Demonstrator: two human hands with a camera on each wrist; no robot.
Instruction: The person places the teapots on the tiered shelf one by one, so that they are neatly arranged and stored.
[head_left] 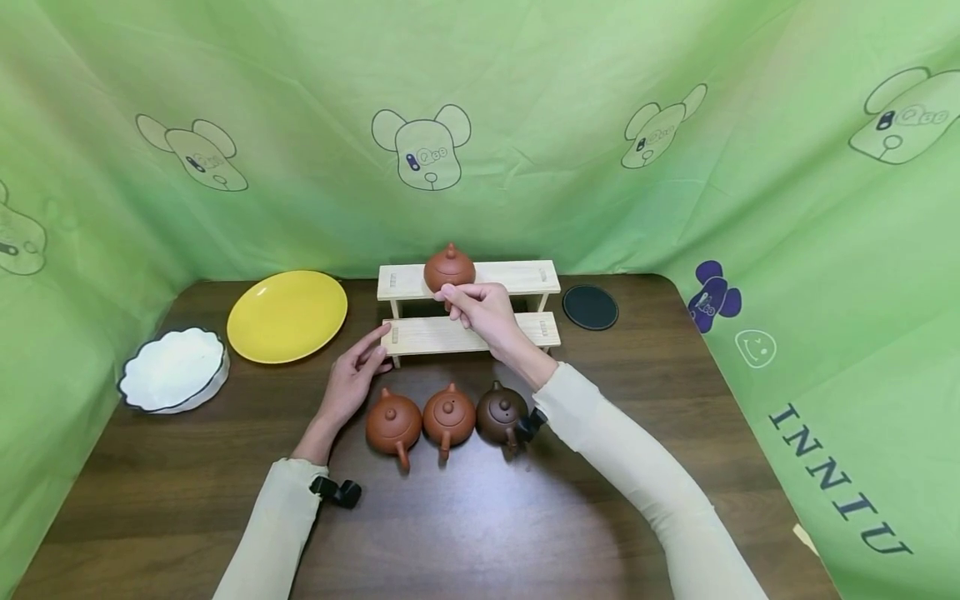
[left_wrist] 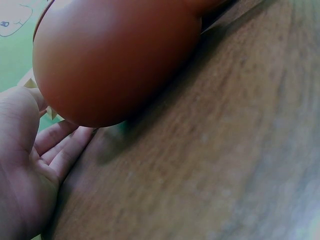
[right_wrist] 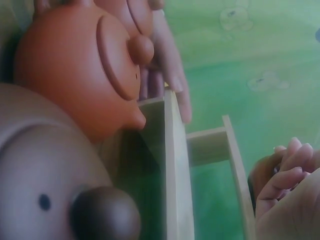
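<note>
My right hand (head_left: 483, 317) pinches the handle of a reddish-brown clay teapot (head_left: 450, 271), which sits on the upper tier of a small two-tier wooden rack (head_left: 423, 336). In the right wrist view, fingertips (right_wrist: 295, 155) close around that handle, and most of this teapot is outside the picture. At the left end of the lower tier, my left hand (head_left: 351, 385) touches the wood with fairly straight fingers. In front of the rack stand a reddish teapot (head_left: 393, 423), a second reddish teapot (head_left: 449, 417) and a dark brown teapot (head_left: 501, 412), handles toward me.
On the left are a yellow plate (head_left: 287, 317) and a white scalloped dish (head_left: 176, 371) with a dark rim. A round black coaster (head_left: 590, 307) lies right of the rack. Green printed cloth (head_left: 525, 208) hangs behind and at the sides of the wooden table (head_left: 637, 433).
</note>
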